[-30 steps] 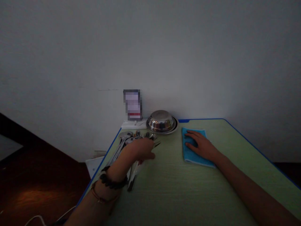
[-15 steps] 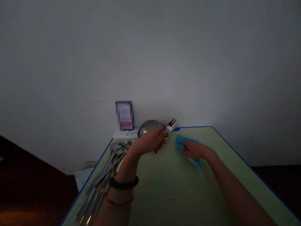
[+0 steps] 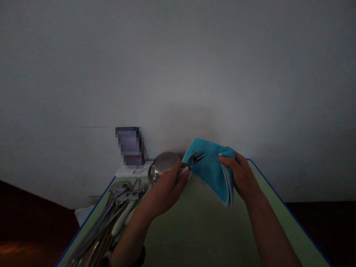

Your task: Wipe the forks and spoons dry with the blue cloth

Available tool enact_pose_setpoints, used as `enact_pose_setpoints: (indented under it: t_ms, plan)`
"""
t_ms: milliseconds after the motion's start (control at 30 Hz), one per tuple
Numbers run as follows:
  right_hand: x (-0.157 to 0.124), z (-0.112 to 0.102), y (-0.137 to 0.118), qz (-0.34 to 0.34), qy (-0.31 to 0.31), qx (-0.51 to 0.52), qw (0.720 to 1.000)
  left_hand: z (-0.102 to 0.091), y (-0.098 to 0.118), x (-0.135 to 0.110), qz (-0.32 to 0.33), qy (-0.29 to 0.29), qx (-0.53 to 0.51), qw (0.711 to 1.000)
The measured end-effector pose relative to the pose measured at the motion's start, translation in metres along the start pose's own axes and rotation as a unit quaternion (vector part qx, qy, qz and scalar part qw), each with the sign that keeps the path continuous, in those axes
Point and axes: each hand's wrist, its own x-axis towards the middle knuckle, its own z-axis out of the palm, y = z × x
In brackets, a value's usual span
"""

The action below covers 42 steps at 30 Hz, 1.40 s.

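My left hand (image 3: pixel 169 187) is closed on a fork (image 3: pixel 197 156); its metal tines point right and a bit of pale handle shows at my fingers. Behind the tines hangs a blue cloth (image 3: pixel 210 165), folded in layers. My right hand (image 3: pixel 240 172) grips this cloth at its right side, thumb in front. Both hands are raised above the green table. Just behind my left hand lies an upturned metal bowl (image 3: pixel 167 162), partly covered by that hand.
Along the left side of the green table (image 3: pixel 200 230) lies a pile of cutlery and utensils (image 3: pixel 116 207), partly under my left forearm. A blurred-out device (image 3: pixel 132 146) stands on a white strip (image 3: pixel 130 171) at the back left, against the wall (image 3: pixel 178 66).
The cloth has been lifted off the table and spread by my right hand. My left hand has come back from the far edge with the fork, now in front of the cloth.
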Motion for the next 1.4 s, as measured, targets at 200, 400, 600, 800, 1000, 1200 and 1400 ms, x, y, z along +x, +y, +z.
enact_pose_setpoints:
  t_ms: [200, 400, 600, 800, 1000, 1200, 1400]
  plan:
    - [-0.001, 0.016, -0.002, 0.115, -0.048, 0.174, 0.977, -0.007, -0.002, -0.001, -0.008, -0.01, -0.068, 0.998]
    - [-0.002, 0.017, -0.013, 0.041, 0.01, 0.109, 0.993, -0.013, 0.0, -0.004, -0.012, 0.024, -0.071, 0.997]
    - [-0.003, 0.005, -0.022, -0.06, 0.04, 0.031, 0.997, -0.017, 0.007, -0.009, 0.008, 0.033, 0.045, 0.998]
    - [-0.011, 0.0, -0.033, -0.156, 0.014, -0.111, 0.981, -0.031, 0.011, -0.023, 0.003, -0.008, 0.138, 0.99]
    - [-0.017, 0.018, -0.025, -0.131, -0.175, -0.092, 0.971, -0.031, 0.014, -0.029, 0.052, -0.057, 0.097, 0.992]
    - [-0.018, 0.043, -0.013, -0.102, -0.091, 0.088, 0.987, -0.015, 0.015, -0.026, 0.039, 0.004, 0.009, 0.999]
    - [-0.05, 0.057, 0.032, -0.046, -0.009, 0.024, 0.999, 0.049, -0.008, -0.043, -0.038, 0.044, -0.182, 0.982]
